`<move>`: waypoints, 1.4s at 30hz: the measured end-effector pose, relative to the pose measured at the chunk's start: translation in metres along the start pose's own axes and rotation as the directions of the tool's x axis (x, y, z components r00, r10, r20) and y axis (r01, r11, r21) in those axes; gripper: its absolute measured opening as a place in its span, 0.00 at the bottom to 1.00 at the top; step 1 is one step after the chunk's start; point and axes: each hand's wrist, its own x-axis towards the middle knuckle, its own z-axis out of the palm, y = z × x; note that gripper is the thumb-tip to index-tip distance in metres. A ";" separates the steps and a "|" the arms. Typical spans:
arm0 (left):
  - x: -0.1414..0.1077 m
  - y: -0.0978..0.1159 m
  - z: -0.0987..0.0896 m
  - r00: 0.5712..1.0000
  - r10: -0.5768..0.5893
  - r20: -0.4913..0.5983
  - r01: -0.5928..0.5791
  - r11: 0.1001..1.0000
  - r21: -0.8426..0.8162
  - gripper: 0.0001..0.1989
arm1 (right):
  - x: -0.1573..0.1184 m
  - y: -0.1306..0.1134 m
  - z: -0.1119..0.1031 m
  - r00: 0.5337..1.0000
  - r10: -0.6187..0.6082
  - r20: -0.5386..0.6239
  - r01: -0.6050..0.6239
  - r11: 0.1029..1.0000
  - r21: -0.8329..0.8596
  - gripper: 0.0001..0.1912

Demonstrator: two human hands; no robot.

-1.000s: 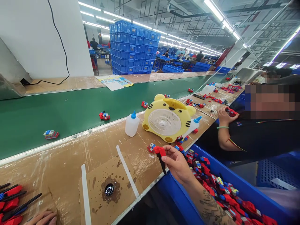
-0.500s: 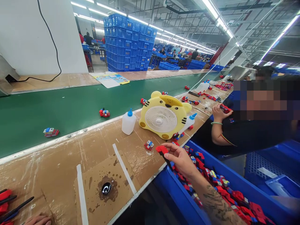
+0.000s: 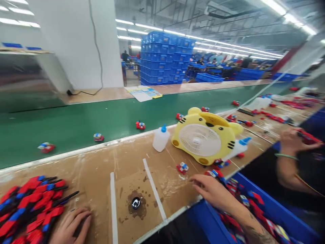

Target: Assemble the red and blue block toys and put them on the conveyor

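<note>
My left hand rests on the table at the lower left, fingers loosely bent and a dark gap beside the thumb. Nothing shows in its grasp. Close beside it lies a pile of red, black and blue toy parts. My right hand is over the table's front edge, fingers reaching left and slightly apart, with no part visible in them. A small red, white and blue toy piece lies just beyond its fingertips. Below the right forearm stands a blue bin with many such pieces.
A yellow animal-faced fan and a white squeeze bottle stand on the table. A small black cup sits on stained cardboard between white tape strips. Toy pieces lie on the green conveyor belt. At right, a co-worker's hand holds a red piece.
The view has swung left, bringing the left hand and parts pile further in. The red and black part that was in my right hand no longer shows there.
</note>
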 end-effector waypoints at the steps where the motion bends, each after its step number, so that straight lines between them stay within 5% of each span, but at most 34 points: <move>1: 0.002 0.004 -0.002 1.000 0.013 -0.012 -0.013 1.000 0.017 0.12 | 0.017 -0.020 0.006 0.996 -0.088 0.020 0.086 0.995 0.052 0.12; 6: -0.005 0.014 -0.002 0.988 0.045 -0.150 -0.037 0.998 0.060 0.07 | 0.130 -0.124 0.060 0.906 -0.419 0.059 0.387 0.876 0.287 0.12; 10: -0.018 0.021 -0.006 0.972 -0.066 -0.226 0.084 0.994 0.072 0.07 | 0.247 -0.196 0.119 0.926 -0.378 -0.019 0.364 0.875 0.320 0.19; 14: -0.005 0.029 -0.035 0.972 -0.183 -0.149 0.201 0.973 0.116 0.10 | 0.335 -0.252 0.158 0.935 -0.335 -0.118 0.355 0.867 0.349 0.27; 18: 0.029 0.031 -0.078 0.952 -0.302 0.045 0.275 0.911 0.308 0.13 | 0.370 -0.271 0.180 0.943 -0.313 -0.112 0.328 0.827 0.457 0.19; 21: 0.053 0.026 -0.095 0.893 -0.390 0.224 0.244 0.838 0.487 0.15 | 0.366 -0.265 0.188 0.950 -0.284 -0.131 0.306 0.756 0.578 0.14; 26: 0.073 0.014 -0.085 0.830 -0.380 0.408 0.096 0.818 0.567 0.10 | 0.304 -0.223 0.183 0.967 -0.226 -0.121 0.228 0.540 0.810 0.28; 30: 0.085 0.022 -0.072 0.870 -0.286 0.403 0.041 0.854 0.519 0.11 | 0.224 -0.169 0.166 0.985 -0.165 -0.045 0.100 0.341 0.935 0.29; 35: 0.092 0.053 -0.041 0.893 -0.165 0.419 -0.049 0.889 0.455 0.14 | 0.148 -0.123 0.151 0.989 -0.050 0.140 -0.145 -0.115 0.983 0.26; 38: 0.082 0.067 -0.025 0.885 -0.155 0.439 -0.059 0.898 0.436 0.11 | 0.125 -0.113 0.147 0.975 -0.063 0.212 -0.221 -0.243 0.945 0.26; 42: 0.063 0.074 -0.032 0.887 -0.200 0.416 0.044 0.934 0.354 0.12 | 0.103 -0.111 0.142 0.943 -0.152 0.295 -0.331 -0.347 0.878 0.19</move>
